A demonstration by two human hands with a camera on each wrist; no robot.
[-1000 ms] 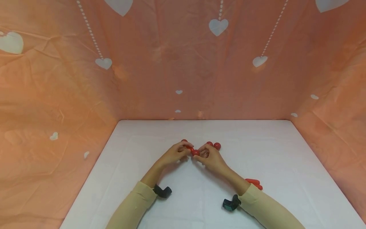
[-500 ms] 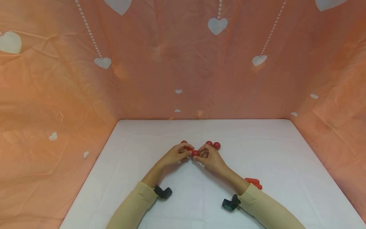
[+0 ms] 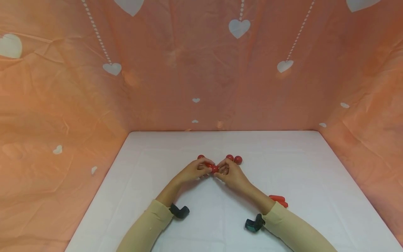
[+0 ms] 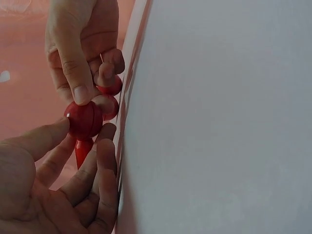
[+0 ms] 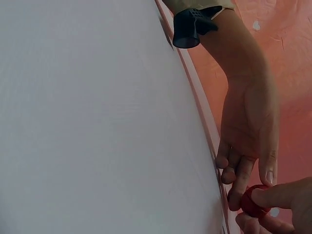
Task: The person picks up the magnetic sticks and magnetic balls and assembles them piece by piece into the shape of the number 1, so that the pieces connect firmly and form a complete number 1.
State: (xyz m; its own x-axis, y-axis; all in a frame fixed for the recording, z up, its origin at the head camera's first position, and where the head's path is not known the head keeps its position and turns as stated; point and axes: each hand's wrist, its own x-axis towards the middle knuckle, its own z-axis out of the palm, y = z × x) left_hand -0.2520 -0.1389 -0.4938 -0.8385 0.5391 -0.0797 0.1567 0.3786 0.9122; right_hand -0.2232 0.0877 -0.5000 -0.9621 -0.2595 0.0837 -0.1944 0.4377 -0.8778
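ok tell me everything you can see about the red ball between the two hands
The red ball is round, glossy and plain red, perhaps plastic or painted wood, with a thin dark line across it. Fingers of the left hand and right hand pinch it, partly covering it, over the white table. A tapered red piece meets it; whether they are joined is unclear.

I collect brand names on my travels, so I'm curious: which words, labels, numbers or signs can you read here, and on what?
None can be read in any view.
Red balls and red sticks: no lettering shows.
Black wrist devices: any marks are too small or dark to read.
Orange backdrop: pale hearts and dotted lines, no words or numbers.
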